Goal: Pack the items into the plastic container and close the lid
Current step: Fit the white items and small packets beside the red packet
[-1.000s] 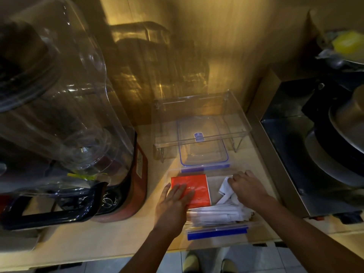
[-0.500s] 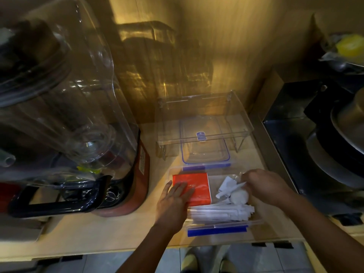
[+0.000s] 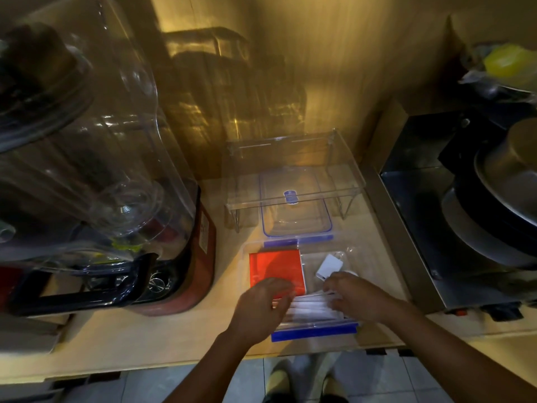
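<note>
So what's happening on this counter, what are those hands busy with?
A person is packing small things into a clear plastic container with blue clips. Both hands are inside it: the left hand and right hand are at a stack of white packets. An orange box and a white charger already lie inside. The lid lies just behind, still off.

Wooden counter (image 3: pixel 180 330) carries blender (image 3: pixel 116 199), container (image 3: pixel 374 257), lid (image 3: pixel 296 219), rack (image 3: pixel 290 170).
</note>
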`<state>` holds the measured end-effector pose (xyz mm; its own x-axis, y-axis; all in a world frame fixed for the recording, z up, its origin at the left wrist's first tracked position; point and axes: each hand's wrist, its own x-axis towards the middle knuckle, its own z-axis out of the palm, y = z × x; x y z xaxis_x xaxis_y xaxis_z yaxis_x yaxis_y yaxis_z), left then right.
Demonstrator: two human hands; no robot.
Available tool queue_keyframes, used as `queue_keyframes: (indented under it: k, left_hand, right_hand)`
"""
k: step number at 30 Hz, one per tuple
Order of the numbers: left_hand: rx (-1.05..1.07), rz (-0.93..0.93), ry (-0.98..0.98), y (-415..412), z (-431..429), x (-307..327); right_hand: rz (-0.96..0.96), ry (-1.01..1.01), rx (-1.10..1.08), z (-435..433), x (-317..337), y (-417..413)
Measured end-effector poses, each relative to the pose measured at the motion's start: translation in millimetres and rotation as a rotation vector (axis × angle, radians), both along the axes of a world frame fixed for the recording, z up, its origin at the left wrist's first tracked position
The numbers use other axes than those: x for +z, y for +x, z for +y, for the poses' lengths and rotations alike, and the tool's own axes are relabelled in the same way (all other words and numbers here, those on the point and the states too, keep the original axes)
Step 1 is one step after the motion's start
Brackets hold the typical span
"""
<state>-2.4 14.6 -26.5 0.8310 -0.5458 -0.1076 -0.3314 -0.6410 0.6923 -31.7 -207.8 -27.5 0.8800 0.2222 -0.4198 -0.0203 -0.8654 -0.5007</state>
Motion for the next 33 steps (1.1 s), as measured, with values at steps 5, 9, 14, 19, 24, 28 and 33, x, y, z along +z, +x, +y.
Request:
queue_keyframes:
  k: [5,9,14,19,24,28,33]
  left_hand:
    - [-0.269,0.084,0.095,-13,-14,-3]
    - [-0.315,-0.049,0.369,-15,-12,-19]
    - [-0.295,-0.069,0.416,-16,-16,-30]
    - [-0.292,-0.111,0.431,-18,-16,-32]
    - [-0.285,-0.141,0.539,-18,-17,-32]
    - [-0.256,-0.14,0.514,-17,-18,-33]
    - [-0.2,-0.065,0.483,-16,-20,-31]
  right_hand:
    - [0.143,-0.052,0.134,9,-10,7]
    - [0.104,-0.455,0.25,15,-20,17]
    - [0.202,-0.27,0.242,22,-23,18]
    - [0.259,0.104,0.034,19,-10,14]
    - [0.369,-0.174,-0.064,4,-5,16]
    - [0.385,-0.137,0.016,11,-4,24]
    - [0.407,0.05,-0.14,12,-13,21]
